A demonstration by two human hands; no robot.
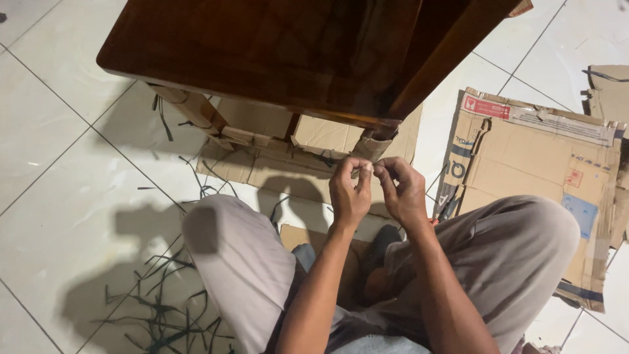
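My left hand (349,191) and my right hand (403,190) are raised together in front of me, fingertips pinched and meeting on something small that I cannot make out. They hover just below the cardboard wrap (371,148) around one leg of a dark polished wooden table (275,46). Another cardboard-wrapped leg (193,108) shows at the left. I sit on the floor with my knees (226,242) apart in grey trousers.
Flattened cardboard (262,167) lies under the table. A large unfolded cardboard box (537,164) lies on the white tiled floor to the right, more cardboard (606,92) beyond it. Several dark plastic strap pieces (164,308) are scattered at the lower left.
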